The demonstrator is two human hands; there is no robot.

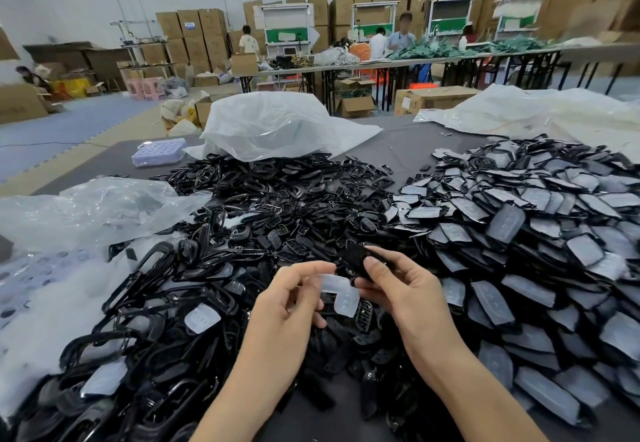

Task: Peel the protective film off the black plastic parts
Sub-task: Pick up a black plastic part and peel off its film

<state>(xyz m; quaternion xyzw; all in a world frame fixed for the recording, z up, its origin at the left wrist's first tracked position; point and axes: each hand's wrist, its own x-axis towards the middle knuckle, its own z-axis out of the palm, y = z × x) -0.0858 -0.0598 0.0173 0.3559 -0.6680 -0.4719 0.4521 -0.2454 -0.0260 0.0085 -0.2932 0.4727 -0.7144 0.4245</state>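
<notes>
Both hands are up over the middle of the desk, right above the heap. The right hand has a black plastic part in its grip, thumb pressed on the near face and fingers curled round behind it, the part tilted up and away from the person. The left hand pinches the protective film by its left edge, thumb on top and fingers curled under. The cloudy white sheet hangs between the two hands with its lower end bent down. Its upper right corner meets the lower end of the part; whether it sticks there cannot be told.

To the right lies a big pile of film-covered parts, grey-white faces overlapping like roof tiles. In the centre and to the left sprawls a tangle of bare black frames, glossy and open in the middle, with a loose film piece lying on them just left of the left wrist. A crumpled clear plastic bag lies at the left edge, a larger white bag sits behind the frames, and a lilac tray rests beside it. Far back stand stacked cardboard boxes.
</notes>
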